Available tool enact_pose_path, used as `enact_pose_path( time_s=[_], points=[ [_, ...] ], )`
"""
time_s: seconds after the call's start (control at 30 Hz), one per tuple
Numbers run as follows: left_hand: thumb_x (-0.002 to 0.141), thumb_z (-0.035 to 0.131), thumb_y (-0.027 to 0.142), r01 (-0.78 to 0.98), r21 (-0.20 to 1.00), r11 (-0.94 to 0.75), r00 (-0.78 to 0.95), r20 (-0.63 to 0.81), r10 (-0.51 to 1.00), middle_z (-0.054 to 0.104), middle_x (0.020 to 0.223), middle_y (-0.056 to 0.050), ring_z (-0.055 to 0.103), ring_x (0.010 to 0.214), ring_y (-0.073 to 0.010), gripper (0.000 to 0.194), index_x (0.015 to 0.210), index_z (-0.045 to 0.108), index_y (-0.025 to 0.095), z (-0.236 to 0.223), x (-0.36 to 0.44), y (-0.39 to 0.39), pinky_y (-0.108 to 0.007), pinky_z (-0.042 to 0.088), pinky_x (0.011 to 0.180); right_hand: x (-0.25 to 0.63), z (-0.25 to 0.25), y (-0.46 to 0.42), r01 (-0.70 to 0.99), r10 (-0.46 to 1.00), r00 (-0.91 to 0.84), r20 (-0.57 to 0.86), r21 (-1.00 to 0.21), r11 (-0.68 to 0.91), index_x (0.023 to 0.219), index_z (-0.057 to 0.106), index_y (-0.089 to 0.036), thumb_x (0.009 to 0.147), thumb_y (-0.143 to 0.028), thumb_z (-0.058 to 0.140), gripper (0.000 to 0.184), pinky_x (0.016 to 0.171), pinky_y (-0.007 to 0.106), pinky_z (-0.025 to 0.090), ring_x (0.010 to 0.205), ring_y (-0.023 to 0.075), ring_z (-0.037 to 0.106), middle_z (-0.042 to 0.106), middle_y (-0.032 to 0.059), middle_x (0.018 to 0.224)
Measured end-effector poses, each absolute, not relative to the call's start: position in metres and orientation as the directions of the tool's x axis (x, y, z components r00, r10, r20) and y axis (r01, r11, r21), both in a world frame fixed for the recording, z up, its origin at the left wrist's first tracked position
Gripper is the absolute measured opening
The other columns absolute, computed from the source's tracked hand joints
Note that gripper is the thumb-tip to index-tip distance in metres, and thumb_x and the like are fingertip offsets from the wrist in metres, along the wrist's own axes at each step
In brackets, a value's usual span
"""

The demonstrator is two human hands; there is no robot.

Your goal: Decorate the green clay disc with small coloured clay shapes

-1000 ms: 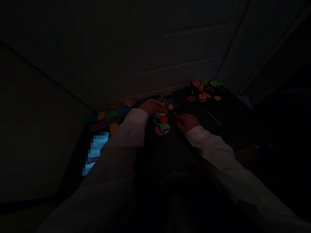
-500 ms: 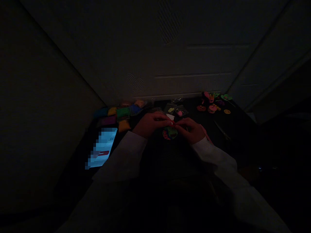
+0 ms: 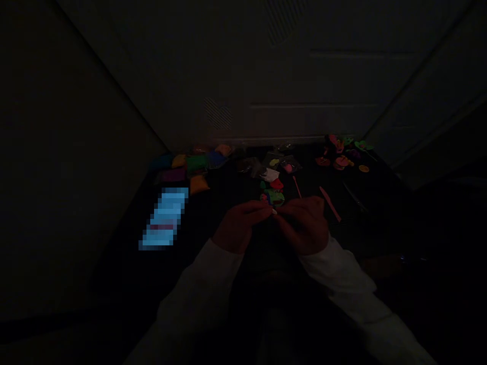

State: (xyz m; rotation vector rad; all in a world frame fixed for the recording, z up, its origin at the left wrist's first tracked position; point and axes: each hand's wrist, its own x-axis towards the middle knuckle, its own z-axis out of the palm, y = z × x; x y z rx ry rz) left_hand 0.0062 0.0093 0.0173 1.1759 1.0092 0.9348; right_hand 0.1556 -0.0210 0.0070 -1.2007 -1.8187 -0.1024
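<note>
The scene is very dark. My left hand (image 3: 238,225) and my right hand (image 3: 304,228) meet fingertip to fingertip over the dark table. Between them they pinch a small white piece of clay (image 3: 274,211). Just beyond the fingers lies a round green clay piece (image 3: 274,196) with pink and blue bits on it, its near edge partly hidden by the hands. A red clay piece (image 3: 277,184) rests behind it, with a white lump (image 3: 270,175) farther back. Two pink modelling tools, a thin one (image 3: 297,186) and a knife-shaped one (image 3: 330,204), lie beyond and beside my right hand.
Bags of coloured clay, including green (image 3: 196,162), purple (image 3: 173,175) and orange (image 3: 199,184), fill the back left. A lit screen (image 3: 165,218) lies on the left. Small clay figures (image 3: 341,162) sit at the back right, near a dark slender tool (image 3: 355,196). A pale wall panel (image 3: 297,121) stands behind.
Both hands have drawn back toward me from the red piece, which now lies uncovered behind the green one. The white bit is between my fingertips, and the pink tools show more fully.
</note>
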Motion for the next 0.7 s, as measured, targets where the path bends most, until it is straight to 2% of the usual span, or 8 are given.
enact_pose_path(
  time_s=[0.23, 0.33, 0.53, 0.7],
  points=[
    [0.077, 0.05, 0.028, -0.043, 0.987, 0.154, 0.332, -0.131, 0.934, 0.058, 0.094, -0.004, 0.054, 0.088, -0.0146, 0.019, 0.086, 0.056, 0.013, 0.0156, 0.0013, 0.0052, -0.037, 0.043, 0.081, 0.1556, 0.0029, -0.0241, 0.743, 0.711, -0.074, 0.699, -0.437, 0.507, 0.081, 0.06, -0.024, 0.071, -0.03, 0.057, 0.012, 0.076, 0.035, 0.037, 0.078, 0.0151, 0.057, 0.063, 0.0015, 0.078],
    [0.079, 0.048, 0.03, -0.015, 0.99, 0.142, 0.359, -0.127, 0.925, 0.057, 0.093, -0.005, 0.053, 0.088, -0.0142, 0.019, 0.085, 0.056, 0.013, 0.0182, -0.0017, 0.0049, -0.036, 0.043, 0.08, 0.1567, 0.0034, -0.0239, 0.737, 0.716, -0.091, 0.692, -0.437, 0.516, 0.08, 0.06, -0.023, 0.072, -0.028, 0.057, 0.01, 0.075, 0.035, 0.038, 0.077, 0.015, 0.057, 0.063, 0.0016, 0.077],
    [0.067, 0.06, 0.03, -0.005, 0.99, 0.139, 0.345, -0.129, 0.93, 0.06, 0.081, 0.0, 0.054, 0.082, -0.0135, 0.014, 0.074, 0.061, 0.017, 0.0134, -0.0034, 0.0059, -0.028, 0.04, 0.081, 0.1564, 0.0022, -0.0237, 0.718, 0.695, -0.103, 0.712, -0.43, 0.547, 0.08, 0.059, -0.021, 0.071, -0.025, 0.058, 0.01, 0.074, 0.035, 0.039, 0.077, 0.0145, 0.057, 0.063, 0.002, 0.076],
    [0.065, 0.06, 0.033, 0.005, 0.989, 0.145, 0.333, -0.138, 0.933, 0.061, 0.079, 0.001, 0.054, 0.08, -0.0144, 0.016, 0.072, 0.062, 0.019, 0.0129, -0.0019, 0.0059, -0.025, 0.04, 0.076, 0.1549, 0.0011, -0.0232, 0.705, 0.705, -0.105, 0.702, -0.447, 0.55, 0.082, 0.058, -0.023, 0.071, -0.023, 0.057, 0.011, 0.075, 0.035, 0.039, 0.077, 0.0143, 0.057, 0.063, 0.0011, 0.077]
  ],
)
